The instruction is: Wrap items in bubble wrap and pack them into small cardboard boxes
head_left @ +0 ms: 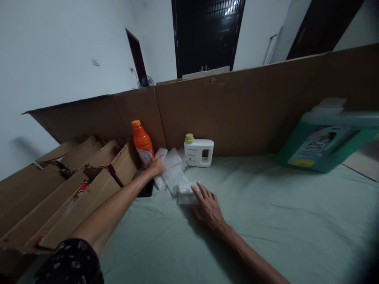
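My left hand (pixel 156 165) reaches out to a loose pile of clear bubble wrap (pixel 174 167), its fingers curled over the wrap at the pile's left side. Just behind that hand stands an orange bottle (pixel 142 142) with an orange cap. My right hand (pixel 209 207) is at the near end of the pile, closed at the right edge of a folded bubble-wrap packet (pixel 187 194). Its index finger lies over the top and the other fingers are slightly spread. What is inside the packet, if anything, I cannot make out.
Cardboard boxes (pixel 100 185) with red packets inside fill the left side. Behind the pile stands a white jug (pixel 198 152) with a green cap; a large green liquid container (pixel 319 142) is at right. A dark flat object (pixel 146 190) lies beside the boxes. A cardboard wall (pixel 237 114) borders the back.
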Motion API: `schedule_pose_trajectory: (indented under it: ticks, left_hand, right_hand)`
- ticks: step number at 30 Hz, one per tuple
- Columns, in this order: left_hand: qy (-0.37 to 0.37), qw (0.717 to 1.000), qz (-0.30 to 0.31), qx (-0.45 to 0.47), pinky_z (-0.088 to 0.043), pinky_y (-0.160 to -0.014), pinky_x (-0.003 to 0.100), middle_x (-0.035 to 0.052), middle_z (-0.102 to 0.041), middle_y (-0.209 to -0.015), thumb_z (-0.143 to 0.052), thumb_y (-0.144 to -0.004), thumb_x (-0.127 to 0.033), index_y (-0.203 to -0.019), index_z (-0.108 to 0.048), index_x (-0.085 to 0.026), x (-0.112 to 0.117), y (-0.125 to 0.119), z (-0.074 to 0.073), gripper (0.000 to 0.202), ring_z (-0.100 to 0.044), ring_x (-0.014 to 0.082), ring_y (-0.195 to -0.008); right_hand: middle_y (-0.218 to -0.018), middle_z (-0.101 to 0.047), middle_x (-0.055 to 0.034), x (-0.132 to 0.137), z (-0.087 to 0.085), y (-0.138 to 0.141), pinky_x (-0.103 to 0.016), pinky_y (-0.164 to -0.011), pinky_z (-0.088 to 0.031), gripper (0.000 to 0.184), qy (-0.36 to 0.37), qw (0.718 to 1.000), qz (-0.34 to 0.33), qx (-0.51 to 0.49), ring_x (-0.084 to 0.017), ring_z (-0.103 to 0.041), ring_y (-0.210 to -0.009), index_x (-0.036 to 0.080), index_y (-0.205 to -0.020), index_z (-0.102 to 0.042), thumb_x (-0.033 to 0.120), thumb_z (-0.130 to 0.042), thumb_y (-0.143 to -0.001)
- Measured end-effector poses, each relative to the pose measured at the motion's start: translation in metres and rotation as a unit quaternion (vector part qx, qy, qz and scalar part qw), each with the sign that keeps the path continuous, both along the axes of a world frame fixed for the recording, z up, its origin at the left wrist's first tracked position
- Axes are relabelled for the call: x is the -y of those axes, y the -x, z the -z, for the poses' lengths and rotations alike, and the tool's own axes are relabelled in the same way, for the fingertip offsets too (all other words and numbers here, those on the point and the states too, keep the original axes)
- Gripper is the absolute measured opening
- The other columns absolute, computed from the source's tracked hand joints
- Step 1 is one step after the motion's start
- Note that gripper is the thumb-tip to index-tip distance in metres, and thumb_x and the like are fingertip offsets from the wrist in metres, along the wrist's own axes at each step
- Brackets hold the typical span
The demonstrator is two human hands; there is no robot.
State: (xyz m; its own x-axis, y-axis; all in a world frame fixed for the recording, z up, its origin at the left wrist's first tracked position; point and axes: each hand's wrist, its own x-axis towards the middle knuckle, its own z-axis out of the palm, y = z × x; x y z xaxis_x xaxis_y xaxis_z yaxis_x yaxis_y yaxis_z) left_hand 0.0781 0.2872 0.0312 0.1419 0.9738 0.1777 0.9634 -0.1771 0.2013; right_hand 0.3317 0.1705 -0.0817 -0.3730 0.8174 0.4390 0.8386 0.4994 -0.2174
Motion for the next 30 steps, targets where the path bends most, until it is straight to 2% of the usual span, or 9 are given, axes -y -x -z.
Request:
schedule_pose_trajectory:
  ticks: [4,8,11,14,19,22,25,27,30]
  left_hand:
    - [-0.045,0.997,-0.043,0.04,-0.037,-0.118,0.046,0.017,-0.037,-0.158,-0.062,-0.09,-0.024,-0.146,-0.044,-0.013,0.05,0.003,0.026,0.06,-0.041,0.0326,-0.142]
    - [-0.048,0.995,-0.043,0.073,-0.034,-0.12,0.042,0.0167,-0.038,-0.158,-0.063,-0.082,-0.024,-0.145,-0.046,-0.014,0.101,0.006,0.061,0.066,-0.041,0.0313,-0.144]
    - [-0.053,0.993,-0.051,0.092,-0.037,-0.119,0.044,0.0159,-0.047,-0.152,-0.061,-0.081,-0.025,-0.14,-0.051,-0.016,0.115,0.005,0.083,0.061,-0.046,0.0306,-0.14]
    - [-0.062,0.991,-0.051,0.108,-0.04,-0.116,0.045,0.0143,-0.057,-0.144,-0.061,-0.08,-0.025,-0.135,-0.056,-0.018,0.12,0.0,0.099,0.056,-0.052,0.0298,-0.134]
    - [-0.097,0.986,-0.032,0.134,-0.032,-0.122,0.052,0.0139,-0.056,-0.145,-0.059,-0.085,-0.025,-0.13,-0.059,-0.019,0.136,-0.009,0.124,0.046,-0.047,0.0305,-0.14]
    - [-0.111,0.983,-0.029,0.144,-0.03,-0.121,0.058,0.0166,-0.054,-0.146,-0.055,-0.089,-0.028,-0.133,-0.057,-0.018,0.142,-0.01,0.133,0.044,-0.045,0.0325,-0.141]
    - [-0.111,0.983,-0.022,0.145,-0.034,-0.119,0.061,0.0198,-0.056,-0.144,-0.055,-0.089,-0.031,-0.132,-0.059,-0.014,0.141,-0.01,0.134,0.046,-0.047,0.0362,-0.138]
    - [-0.107,0.983,-0.026,0.146,-0.036,-0.117,0.061,0.021,-0.054,-0.146,-0.055,-0.088,-0.028,-0.133,-0.059,-0.012,0.14,-0.01,0.131,0.048,-0.047,0.0376,-0.139]
    - [-0.091,0.984,-0.037,0.151,-0.033,-0.119,0.061,0.0199,-0.05,-0.151,-0.055,-0.087,-0.024,-0.135,-0.059,-0.012,0.142,-0.012,0.124,0.049,-0.039,0.0374,-0.145]
  right_hand:
    - [-0.157,-0.041,-0.0202,-0.004,-0.006,-0.004,-0.047,-0.102,-0.043,0.067,0.027,0.999,0.023,-0.013,-0.034,-0.049,-0.134,0.018,-0.148,-0.049,0.022,-0.062,-0.082]
    - [-0.159,-0.04,-0.0149,-0.022,-0.021,-0.008,-0.047,-0.106,-0.04,0.077,0.088,0.995,0.037,-0.03,-0.032,-0.044,-0.139,0.022,-0.151,-0.044,0.012,-0.06,-0.077]
    - [-0.145,-0.056,-0.0158,-0.039,-0.033,-0.005,-0.048,-0.103,-0.043,0.07,0.131,0.99,0.038,-0.029,-0.033,-0.051,-0.133,0.02,-0.146,-0.052,0.013,-0.061,-0.077]
    - [-0.117,-0.073,-0.0134,-0.043,-0.045,-0.003,-0.046,-0.096,-0.048,0.039,0.135,0.99,0.023,-0.017,-0.031,-0.065,-0.113,0.018,-0.12,-0.071,0.019,-0.061,-0.082]
    - [-0.108,-0.077,-0.0085,-0.034,-0.08,-0.004,-0.041,-0.087,-0.055,0.032,0.105,0.992,-0.025,-0.071,-0.027,-0.071,-0.098,0.022,-0.113,-0.075,0.039,-0.058,-0.091]
    - [-0.105,-0.077,-0.0084,-0.054,-0.113,0.013,-0.042,-0.084,-0.056,0.038,0.042,0.988,-0.043,-0.144,-0.028,-0.071,-0.094,0.022,-0.111,-0.075,0.049,-0.059,-0.09]
    - [-0.109,-0.075,-0.011,-0.095,-0.141,0.044,-0.046,-0.09,-0.051,0.039,-0.041,0.988,0.006,-0.147,-0.03,-0.067,-0.1,0.019,-0.112,-0.074,0.047,-0.057,-0.091]
    - [-0.119,-0.071,-0.0149,-0.121,-0.149,0.064,-0.05,-0.094,-0.046,0.041,-0.073,0.986,0.043,-0.142,-0.033,-0.062,-0.109,0.016,-0.12,-0.069,0.043,-0.058,-0.091]
    - [-0.135,-0.062,-0.0163,-0.139,-0.142,0.083,-0.05,-0.096,-0.042,0.043,-0.106,0.984,0.058,-0.132,-0.034,-0.056,-0.117,0.017,-0.129,-0.064,0.037,-0.057,-0.092]
